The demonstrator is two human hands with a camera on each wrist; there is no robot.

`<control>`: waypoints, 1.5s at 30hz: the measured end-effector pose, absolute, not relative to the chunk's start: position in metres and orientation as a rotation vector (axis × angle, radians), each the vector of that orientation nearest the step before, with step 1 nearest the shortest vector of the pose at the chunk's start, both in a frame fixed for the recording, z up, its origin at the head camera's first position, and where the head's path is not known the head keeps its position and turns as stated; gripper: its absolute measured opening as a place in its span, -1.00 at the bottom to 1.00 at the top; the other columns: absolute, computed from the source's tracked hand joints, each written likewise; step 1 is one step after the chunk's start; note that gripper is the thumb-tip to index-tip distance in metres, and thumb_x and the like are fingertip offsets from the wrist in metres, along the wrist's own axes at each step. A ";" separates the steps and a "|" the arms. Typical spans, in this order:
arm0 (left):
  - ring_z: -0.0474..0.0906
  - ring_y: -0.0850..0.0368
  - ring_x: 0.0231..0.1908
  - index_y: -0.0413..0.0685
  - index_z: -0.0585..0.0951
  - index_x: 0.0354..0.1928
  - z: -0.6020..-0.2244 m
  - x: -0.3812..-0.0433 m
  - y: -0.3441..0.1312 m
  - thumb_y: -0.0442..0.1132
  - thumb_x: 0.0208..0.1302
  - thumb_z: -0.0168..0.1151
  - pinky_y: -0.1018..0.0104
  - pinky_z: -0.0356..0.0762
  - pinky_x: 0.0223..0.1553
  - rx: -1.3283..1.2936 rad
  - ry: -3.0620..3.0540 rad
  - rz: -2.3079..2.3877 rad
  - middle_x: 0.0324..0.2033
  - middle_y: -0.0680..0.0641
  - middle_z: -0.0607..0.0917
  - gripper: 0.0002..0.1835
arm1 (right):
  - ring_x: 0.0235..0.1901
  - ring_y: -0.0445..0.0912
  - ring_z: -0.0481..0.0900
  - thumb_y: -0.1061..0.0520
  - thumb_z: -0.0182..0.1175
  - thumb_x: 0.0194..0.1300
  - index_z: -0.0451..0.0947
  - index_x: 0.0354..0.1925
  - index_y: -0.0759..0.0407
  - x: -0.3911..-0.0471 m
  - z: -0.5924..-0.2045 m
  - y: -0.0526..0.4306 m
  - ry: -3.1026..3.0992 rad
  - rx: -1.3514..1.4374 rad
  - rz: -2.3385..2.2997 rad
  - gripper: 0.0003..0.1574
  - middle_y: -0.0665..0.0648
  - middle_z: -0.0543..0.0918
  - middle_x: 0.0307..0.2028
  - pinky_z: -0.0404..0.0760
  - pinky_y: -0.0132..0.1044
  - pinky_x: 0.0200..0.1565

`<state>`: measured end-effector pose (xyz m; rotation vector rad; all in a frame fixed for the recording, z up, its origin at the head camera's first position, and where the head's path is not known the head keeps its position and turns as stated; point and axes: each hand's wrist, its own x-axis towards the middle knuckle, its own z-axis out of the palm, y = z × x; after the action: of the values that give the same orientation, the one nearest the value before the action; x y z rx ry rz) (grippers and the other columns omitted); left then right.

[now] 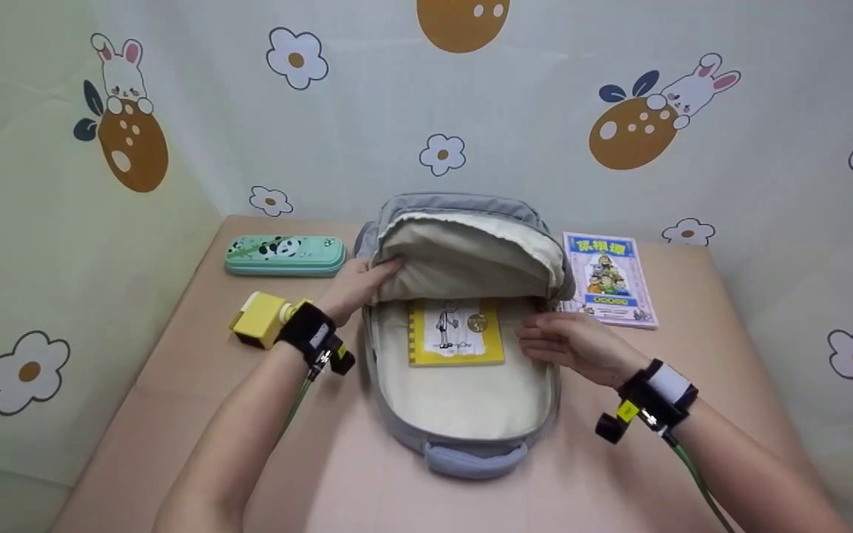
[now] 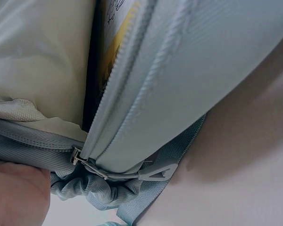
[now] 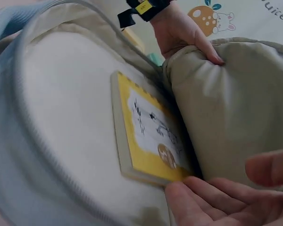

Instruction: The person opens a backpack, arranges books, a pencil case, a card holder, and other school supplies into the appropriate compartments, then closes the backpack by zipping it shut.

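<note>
A grey-blue backpack [image 1: 463, 429] lies unzipped, its cream-lined front flap [image 1: 463, 255] folded up and back. My left hand [image 1: 352, 289] pinches the flap's left edge, with the thumb on the cream lining; in the right wrist view that thumb presses into the fabric. Inside the bag lies a yellow-bordered book [image 1: 456, 340] with a line-drawn figure on its white cover, its upper end tucked under the flap. My right hand [image 1: 582, 344] is at the bag's right side, fingers extended over the opening. In the right wrist view its fingertips are close to the book; whether they touch cannot be told.
A mint pencil case [image 1: 286, 255] with pandas lies at the back left. Nearer, a yellow block-like object [image 1: 260, 318] is partly behind my left wrist. A purple-edged comic book [image 1: 610, 280] lies right of the bag. Printed curtains [image 1: 367, 133] enclose the table [image 1: 175, 414].
</note>
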<state>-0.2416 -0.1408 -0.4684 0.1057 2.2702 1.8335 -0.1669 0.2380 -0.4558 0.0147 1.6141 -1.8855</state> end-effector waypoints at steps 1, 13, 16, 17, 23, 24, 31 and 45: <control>0.60 -0.01 -0.02 -0.20 0.67 0.06 -0.468 -0.242 -0.141 0.24 0.31 0.32 0.19 0.50 0.07 0.114 2.265 1.839 -0.03 -0.14 0.72 -0.38 | 0.39 0.27 0.34 0.17 -0.08 0.62 0.10 0.46 0.56 -0.164 -0.454 0.244 1.646 -0.012 -1.850 -0.35 0.53 0.33 0.37 0.35 0.02 0.35; 0.60 0.06 -0.13 -0.19 0.71 -0.14 -0.471 -0.242 -0.141 0.20 0.34 0.31 0.27 0.51 -0.06 0.113 2.289 1.848 -0.18 -0.08 0.75 -0.48 | 0.02 0.00 0.72 0.05 0.08 0.59 0.60 0.16 0.33 -0.169 -0.428 0.337 1.918 -0.023 -1.727 -0.57 0.23 0.74 0.02 0.63 -0.17 0.08; 0.61 0.05 -0.13 -0.19 0.71 -0.14 -0.470 -0.241 -0.141 0.22 0.33 0.32 0.26 0.51 -0.06 0.107 2.285 1.846 -0.18 -0.08 0.75 -0.46 | -0.01 0.00 0.74 0.04 0.08 0.60 0.59 0.17 0.35 -0.182 -0.426 0.357 1.994 0.064 -1.707 -0.56 0.23 0.74 -0.01 0.64 -0.19 0.06; 0.61 0.04 -0.14 -0.19 0.71 -0.14 -0.470 -0.241 -0.141 0.22 0.33 0.31 0.26 0.51 -0.06 0.107 2.283 1.845 -0.18 -0.09 0.75 -0.46 | -0.01 0.01 0.73 0.02 0.06 0.60 0.54 0.20 0.41 -0.188 -0.427 0.363 2.071 0.072 -1.651 -0.50 0.26 0.73 0.01 0.64 -0.19 0.06; 0.61 0.02 -0.12 -0.19 0.70 -0.10 -0.470 -0.241 -0.143 0.20 0.35 0.30 0.23 0.51 -0.03 0.120 2.282 1.843 -0.16 -0.11 0.75 -0.47 | 0.17 0.36 0.49 -0.18 -0.02 0.56 0.23 0.31 0.68 -0.214 -0.448 0.393 2.607 0.180 -0.923 -0.09 0.61 0.44 0.19 0.52 0.11 0.20; 0.61 0.02 -0.10 -0.18 0.70 -0.08 -0.470 -0.240 -0.142 0.21 0.35 0.30 0.22 0.51 -0.01 0.123 2.280 1.841 -0.14 -0.10 0.75 -0.47 | 0.16 0.39 0.46 -0.20 -0.01 0.54 0.23 0.31 0.68 -0.217 -0.453 0.396 2.626 0.218 -0.851 -0.07 0.62 0.42 0.18 0.51 0.16 0.17; 0.62 0.00 -0.05 -0.15 0.68 0.00 -0.469 -0.241 -0.142 0.20 0.34 0.31 0.17 0.50 0.06 0.142 2.252 1.843 -0.09 -0.11 0.75 -0.46 | -0.50 -0.07 0.38 -0.29 0.12 0.43 0.45 -0.31 0.39 -0.240 -0.472 0.394 2.633 0.380 -0.769 -0.29 0.08 0.42 -0.54 0.36 -0.24 -0.39; 0.60 0.00 0.00 -0.17 0.65 0.08 -0.471 -0.243 -0.140 0.18 0.34 0.31 0.17 0.48 0.11 0.136 2.263 1.833 -0.02 -0.12 0.72 -0.44 | 0.01 0.30 0.41 -0.29 0.37 0.20 0.50 0.05 0.62 -0.257 -0.474 0.331 2.735 0.574 -0.582 -0.02 0.53 0.49 0.01 0.39 0.13 0.18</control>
<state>-0.2426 -0.1404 -0.4711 0.1363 2.2628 1.8334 -0.2569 0.3314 -0.4743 0.5737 2.7348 -0.5823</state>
